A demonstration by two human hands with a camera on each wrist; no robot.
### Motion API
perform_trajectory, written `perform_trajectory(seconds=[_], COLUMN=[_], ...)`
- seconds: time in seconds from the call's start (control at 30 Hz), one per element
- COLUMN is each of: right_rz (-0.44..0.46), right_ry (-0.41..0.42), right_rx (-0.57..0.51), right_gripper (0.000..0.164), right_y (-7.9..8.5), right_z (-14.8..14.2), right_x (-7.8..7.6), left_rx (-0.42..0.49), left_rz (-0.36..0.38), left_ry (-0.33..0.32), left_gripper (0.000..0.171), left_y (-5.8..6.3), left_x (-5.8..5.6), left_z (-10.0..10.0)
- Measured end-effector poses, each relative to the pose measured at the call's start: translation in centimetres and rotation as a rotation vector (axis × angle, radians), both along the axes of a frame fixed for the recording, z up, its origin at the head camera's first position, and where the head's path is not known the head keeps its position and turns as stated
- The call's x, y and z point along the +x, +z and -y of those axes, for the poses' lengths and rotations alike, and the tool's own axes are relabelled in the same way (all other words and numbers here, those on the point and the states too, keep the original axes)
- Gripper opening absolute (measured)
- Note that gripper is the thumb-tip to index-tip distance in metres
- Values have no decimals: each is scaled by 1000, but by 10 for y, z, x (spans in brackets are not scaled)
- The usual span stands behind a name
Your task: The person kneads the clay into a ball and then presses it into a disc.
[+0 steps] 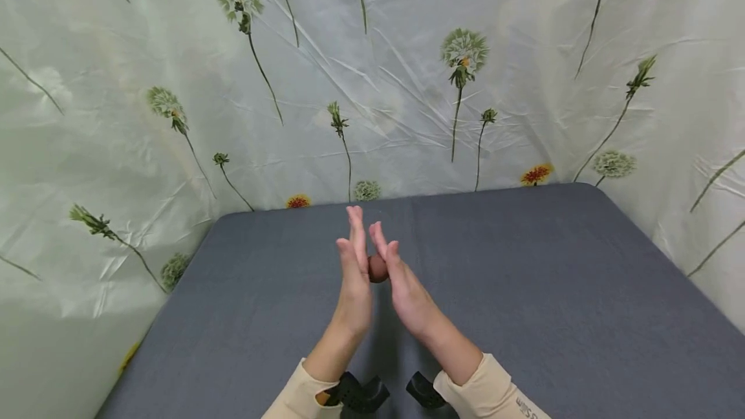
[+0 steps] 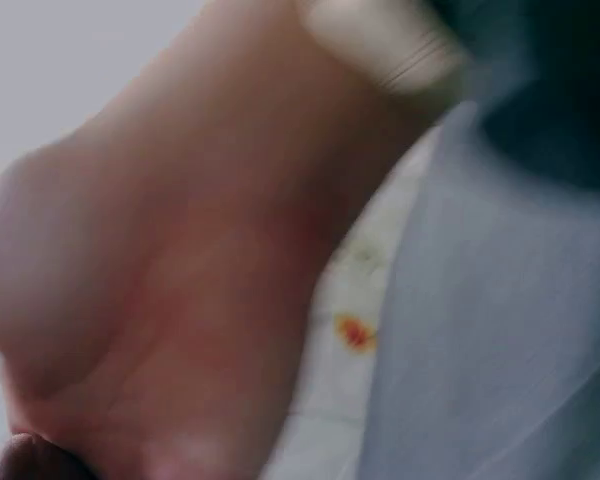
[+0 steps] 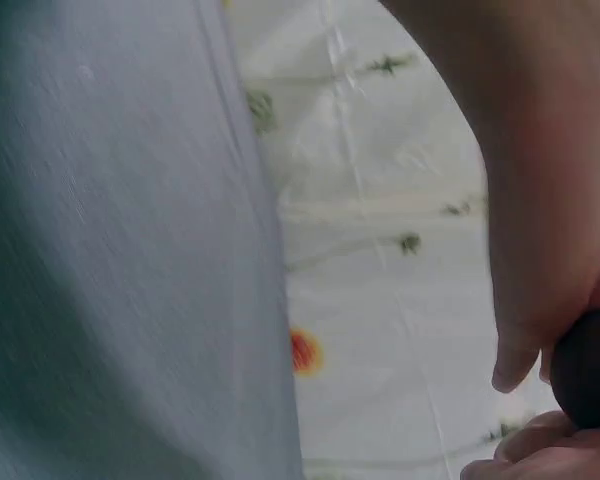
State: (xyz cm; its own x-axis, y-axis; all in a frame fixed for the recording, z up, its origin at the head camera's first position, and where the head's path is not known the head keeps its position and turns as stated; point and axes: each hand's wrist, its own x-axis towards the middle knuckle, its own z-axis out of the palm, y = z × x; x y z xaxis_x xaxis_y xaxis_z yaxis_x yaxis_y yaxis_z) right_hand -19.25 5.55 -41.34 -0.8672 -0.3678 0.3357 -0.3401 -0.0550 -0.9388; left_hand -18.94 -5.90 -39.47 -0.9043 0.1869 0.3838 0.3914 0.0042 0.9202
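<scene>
Grey tabletop (image 1: 524,290), brown ball (image 1: 377,269) between hands (image 1: 355,286) (image 1: 409,296)

At the bottom of the head view, the left sleeve (image 1: 298,394) is cream, with a curved black piece (image 1: 361,394) beside it; the right sleeve (image 1: 484,388), also cream, bears dark printed letters (image 1: 528,408) beside a smaller black piece (image 1: 423,392).

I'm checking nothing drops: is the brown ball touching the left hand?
Touching. The head view shows the brown ball against the inner side of the left hand, no gap visible.
</scene>
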Motion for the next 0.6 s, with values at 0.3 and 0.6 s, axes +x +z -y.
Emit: perform_trajectory(seconds=[0.3, 0.6], right_rz=[-78, 57], right_ry=[-69, -20], right_rx=[10, -40], right_gripper=[73, 79], right_y=[5, -5], right_z=[4, 4], right_x=[8, -2], left_rx=[8, -12], left_rz=[121, 9], left_ry=[-64, -106], left_gripper=[86, 88], left_y=[-12, 2], left_x=[-7, 3], left_z=[3, 3])
